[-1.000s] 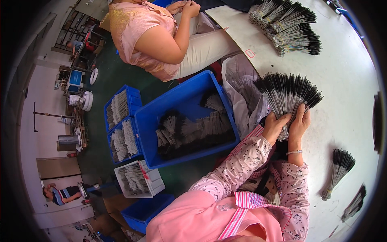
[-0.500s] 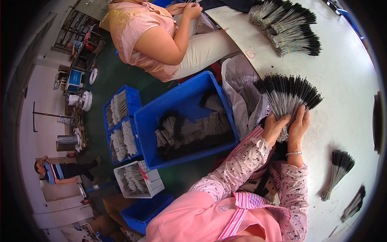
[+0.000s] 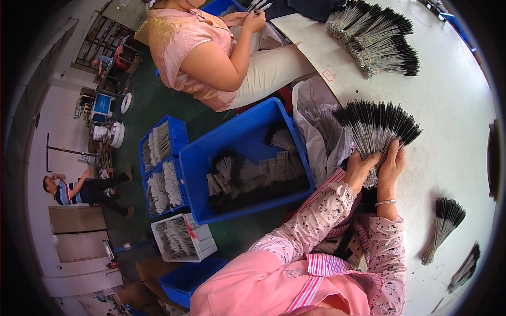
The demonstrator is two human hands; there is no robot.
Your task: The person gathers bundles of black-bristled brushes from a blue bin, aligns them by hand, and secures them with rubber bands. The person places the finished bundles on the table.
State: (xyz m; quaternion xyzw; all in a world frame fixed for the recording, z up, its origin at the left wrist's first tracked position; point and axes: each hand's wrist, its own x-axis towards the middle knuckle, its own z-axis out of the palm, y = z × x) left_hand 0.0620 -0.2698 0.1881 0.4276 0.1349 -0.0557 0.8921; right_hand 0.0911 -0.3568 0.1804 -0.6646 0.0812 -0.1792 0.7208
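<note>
Both of my hands are wrapped round the lower part of a fanned bundle of thin wire brushes [image 3: 369,134], with black bristle ends spread away from me and grey wire stems gathered below. My left hand [image 3: 360,169] grips the stems from the left, and my right hand [image 3: 391,167] presses them from the right. The bundle is held over the edge of the pale table [image 3: 437,152]. To the right on the table lie a smaller tied brush bundle [image 3: 443,226] and another brush bundle [image 3: 465,268].
Several tied brush bundles [image 3: 374,42] lie at the table's far end. Left of me stand a big blue crate [image 3: 192,195] with brushes, a white sack [image 3: 308,105], smaller blue bins [image 3: 179,129] and a grey bin [image 3: 205,245]. A seated co-worker [image 3: 205,58] handles brushes; another person [image 3: 84,189] stands farther off.
My hands keep their hold on the brush bundle, which is fanned a little more evenly. The view has shifted slightly. The far person has changed the pose of arms and legs.
</note>
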